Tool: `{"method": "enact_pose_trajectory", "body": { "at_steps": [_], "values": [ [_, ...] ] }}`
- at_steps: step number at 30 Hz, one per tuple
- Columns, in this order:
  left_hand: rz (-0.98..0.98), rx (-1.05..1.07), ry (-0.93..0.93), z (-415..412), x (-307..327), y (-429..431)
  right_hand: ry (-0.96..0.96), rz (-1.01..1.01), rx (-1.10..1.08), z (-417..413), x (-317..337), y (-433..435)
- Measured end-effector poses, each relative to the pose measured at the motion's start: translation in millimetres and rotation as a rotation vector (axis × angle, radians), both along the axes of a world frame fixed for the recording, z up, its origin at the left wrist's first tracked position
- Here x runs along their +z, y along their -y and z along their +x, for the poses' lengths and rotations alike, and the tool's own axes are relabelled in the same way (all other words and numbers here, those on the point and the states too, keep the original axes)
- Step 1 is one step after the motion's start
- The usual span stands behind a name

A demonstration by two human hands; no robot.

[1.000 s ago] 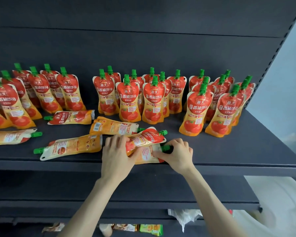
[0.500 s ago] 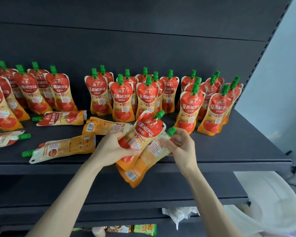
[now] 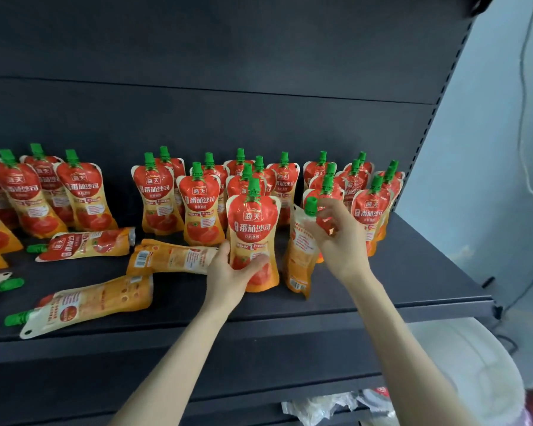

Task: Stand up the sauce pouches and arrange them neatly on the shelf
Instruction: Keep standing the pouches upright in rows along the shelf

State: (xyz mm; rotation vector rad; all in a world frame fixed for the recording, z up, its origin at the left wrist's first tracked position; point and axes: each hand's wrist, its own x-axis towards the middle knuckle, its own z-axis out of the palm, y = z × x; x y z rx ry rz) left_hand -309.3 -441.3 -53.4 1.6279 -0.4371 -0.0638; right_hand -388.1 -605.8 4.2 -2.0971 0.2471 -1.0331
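A pale blue-grey wall (image 3: 490,142) fills the right side, with a thin cable (image 3: 521,124) hanging down it and curving toward the right edge. Below the dark shelving, at lower right, sits a rounded white object (image 3: 462,373) whose kind is unclear. Beside it, on a lower level, lies crumpled clear plastic wrapping (image 3: 330,408), with a bit of red packaging (image 3: 382,392) just behind.
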Motion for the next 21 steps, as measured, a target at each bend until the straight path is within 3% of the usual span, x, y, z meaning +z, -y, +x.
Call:
{"method": "enact_pose_trajectory", "body": {
  "at_steps": [7,13,21],
  "values": [
    [0.060,0.001,0.020,-3,-20,13,-0.036,0.018,0.078,-1,1,9],
    [-0.096,-0.035,0.014,-6,21,14,-0.114,0.115,0.317,6,23,21],
    [-0.226,-0.011,-0.049,-14,22,14,-0.016,0.234,0.321,4,21,27]
  ]
}}
